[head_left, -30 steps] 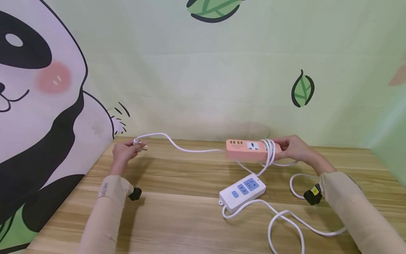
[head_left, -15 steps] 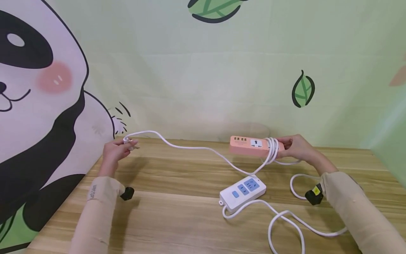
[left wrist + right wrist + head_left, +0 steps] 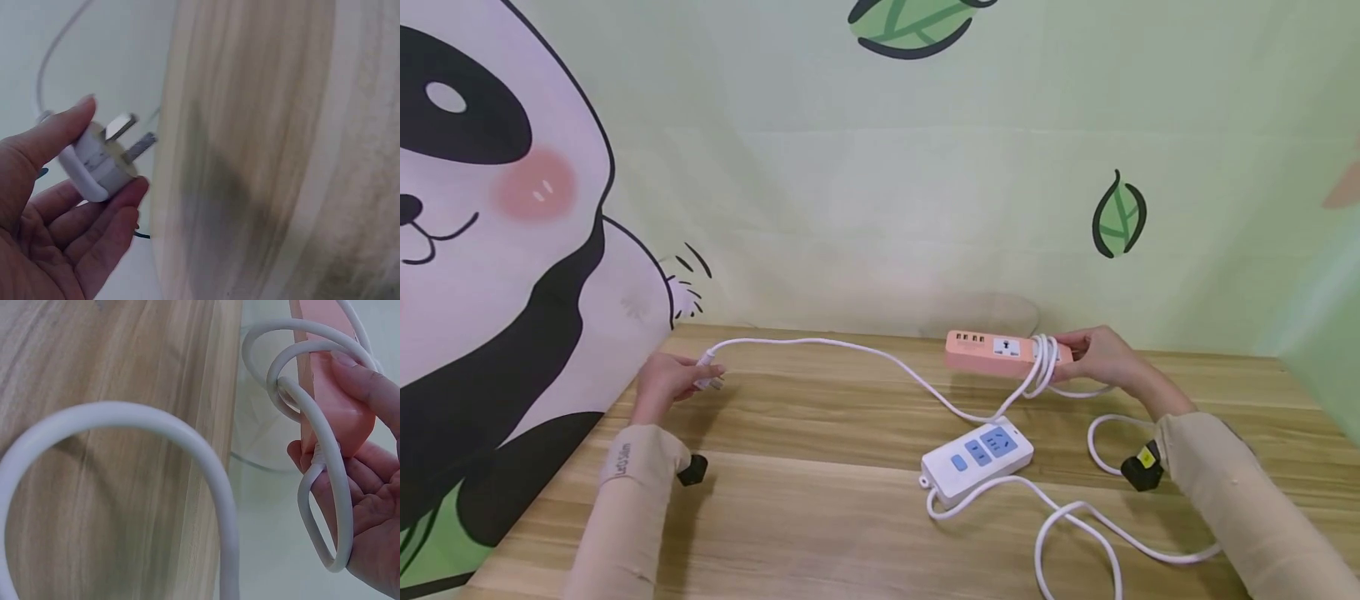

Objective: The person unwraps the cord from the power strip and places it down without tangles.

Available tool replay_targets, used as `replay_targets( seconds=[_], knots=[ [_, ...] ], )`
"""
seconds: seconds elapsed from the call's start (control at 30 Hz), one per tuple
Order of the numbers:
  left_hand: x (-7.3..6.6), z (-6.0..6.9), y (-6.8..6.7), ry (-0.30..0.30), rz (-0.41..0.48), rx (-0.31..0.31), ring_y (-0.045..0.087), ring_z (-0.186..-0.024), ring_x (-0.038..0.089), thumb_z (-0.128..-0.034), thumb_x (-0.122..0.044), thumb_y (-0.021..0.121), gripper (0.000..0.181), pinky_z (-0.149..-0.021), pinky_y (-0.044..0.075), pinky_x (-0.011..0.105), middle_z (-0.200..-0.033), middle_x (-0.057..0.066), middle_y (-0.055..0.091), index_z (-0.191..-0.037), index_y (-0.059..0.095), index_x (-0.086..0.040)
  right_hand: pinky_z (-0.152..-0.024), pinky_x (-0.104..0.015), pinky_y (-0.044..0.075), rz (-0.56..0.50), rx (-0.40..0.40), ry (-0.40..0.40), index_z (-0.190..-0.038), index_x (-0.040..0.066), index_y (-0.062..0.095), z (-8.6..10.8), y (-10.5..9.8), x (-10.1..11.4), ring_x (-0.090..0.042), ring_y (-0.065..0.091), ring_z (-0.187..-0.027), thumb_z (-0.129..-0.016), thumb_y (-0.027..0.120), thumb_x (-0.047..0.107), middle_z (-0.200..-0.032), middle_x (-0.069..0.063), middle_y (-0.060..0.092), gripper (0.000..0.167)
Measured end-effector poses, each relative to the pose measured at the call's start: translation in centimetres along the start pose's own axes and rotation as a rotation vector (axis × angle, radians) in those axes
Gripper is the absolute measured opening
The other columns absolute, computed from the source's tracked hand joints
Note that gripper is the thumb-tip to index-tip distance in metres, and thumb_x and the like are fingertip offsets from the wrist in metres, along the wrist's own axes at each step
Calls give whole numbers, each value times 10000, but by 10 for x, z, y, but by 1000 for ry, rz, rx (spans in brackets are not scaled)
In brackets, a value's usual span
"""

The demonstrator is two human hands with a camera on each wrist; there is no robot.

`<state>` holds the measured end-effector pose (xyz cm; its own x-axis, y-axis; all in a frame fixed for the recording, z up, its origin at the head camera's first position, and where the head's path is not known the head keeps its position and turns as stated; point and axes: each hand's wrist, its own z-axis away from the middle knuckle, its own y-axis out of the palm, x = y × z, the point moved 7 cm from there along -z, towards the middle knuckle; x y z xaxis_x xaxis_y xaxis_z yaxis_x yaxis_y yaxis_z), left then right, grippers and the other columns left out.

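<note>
My left hand (image 3: 668,382) pinches a white plug (image 3: 103,159) between thumb and fingers, its metal prongs pointing away from the palm. From the plug a white cord (image 3: 820,341) runs slackly rightward across the back of the table. It winds in several loops round the end of a pink power strip (image 3: 981,352), which has USB ports and a socket on top. My right hand (image 3: 1101,358) grips that strip by its right end, thumb on one side and fingers beneath, seen in the right wrist view. The strip's far end points left.
A white power strip (image 3: 976,461) with blue sockets lies on the wooden table (image 3: 820,525), in front of the pink one. Its own white cord (image 3: 1078,506) curls over the right side of the table. Behind the table stands a pale green printed backdrop (image 3: 850,208).
My left hand has moved left with the plug, then lowered slightly, and more cord now stretches between the hands. The pink strip has shifted slightly right.
</note>
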<state>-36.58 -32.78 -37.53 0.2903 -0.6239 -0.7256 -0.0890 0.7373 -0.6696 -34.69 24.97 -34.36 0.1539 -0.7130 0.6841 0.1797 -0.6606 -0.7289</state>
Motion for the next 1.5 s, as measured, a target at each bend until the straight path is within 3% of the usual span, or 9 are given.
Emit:
replay_targets(
  seconds=[0.27, 0.63, 0.77, 0.83, 1.0, 1.07, 1.13, 1.33, 1.5],
  knots=[
    [3, 0, 11, -4, -104, 74, 577, -559, 135, -723, -305, 749, 445, -551, 513, 289, -580, -8, 611, -922, 665, 85, -829, -385, 467, -1, 4, 12, -1237, -91, 495, -1, 3, -5, -300, 570, -996, -710, 774, 248, -1149, -258, 579, 686],
    [6, 0, 14, -54, -206, 72, 550, -560, 157, -711, -325, 749, 366, -527, 478, 274, -609, 33, 603, -790, 672, 25, -861, -437, 446, -12, -15, 21, -1235, -97, 493, -1, 2, -2, -320, 556, -1012, -704, 777, 263, -1148, -260, 579, 702],
    [4, 1, 15, -83, -188, 101, 556, -597, 176, -730, -314, 736, 381, -561, 486, 282, -647, 52, 619, -838, 671, 45, -870, -444, 437, -17, -13, 38, -1235, -98, 492, -1, 3, -2, -315, 557, -1005, -709, 772, 272, -1140, -256, 585, 701],
    [1, 2, 14, -67, -205, 98, 555, -625, 196, -753, -320, 711, 409, -558, 467, 282, -686, 76, 632, -904, 670, 58, -873, -448, 434, -19, -12, 42, -1236, -99, 490, -1, 3, -1, -317, 556, -1004, -714, 767, 276, -1139, -256, 586, 699],
    [-25, 9, 13, 46, -286, -39, 578, -873, 328, -794, -354, 653, 490, -639, 441, 354, -1025, 197, 645, -1089, 625, 37, -881, -455, 429, -24, -18, 45, -1238, -108, 482, -1, 4, 3, -332, 548, -1021, -725, 757, 269, -1149, -267, 575, 693],
    [-39, 12, 16, 92, -273, -89, 549, -996, 361, -809, -348, 639, 486, -732, 445, 400, -1144, 207, 597, -1125, 610, 20, -887, -456, 427, -28, -18, 50, -1244, -105, 478, -1, 3, 5, -334, 544, -1030, -728, 755, 270, -1158, -268, 570, 694],
    [-55, 15, 25, 144, -229, -109, 540, -1034, 364, -821, -321, 632, 454, -792, 441, 428, -1156, 199, 594, -1131, 615, 10, -891, -456, 425, -32, -19, 52, -1249, -104, 472, -1, 3, 7, -336, 541, -1035, -732, 752, 267, -1163, -270, 565, 695],
    [-100, 20, 62, 292, -76, -42, 553, -1053, 319, -828, -266, 645, 399, -873, 439, 410, -1127, 170, 621, -1126, 627, -1, -907, -467, 413, -34, -18, 50, -1250, -103, 471, -1, 5, 10, -358, 530, -1061, -736, 747, 262, -1177, -272, 556, 689],
    [-125, 25, 88, 366, -13, 11, 579, -1031, 293, -827, -277, 652, 389, -865, 458, 386, -1087, 155, 644, -1118, 639, -20, -913, -468, 409, -39, -16, 48, -1255, -101, 466, -1, 5, 11, -361, 526, -1070, -739, 743, 246, -1186, -271, 550, 681]
  ],
)
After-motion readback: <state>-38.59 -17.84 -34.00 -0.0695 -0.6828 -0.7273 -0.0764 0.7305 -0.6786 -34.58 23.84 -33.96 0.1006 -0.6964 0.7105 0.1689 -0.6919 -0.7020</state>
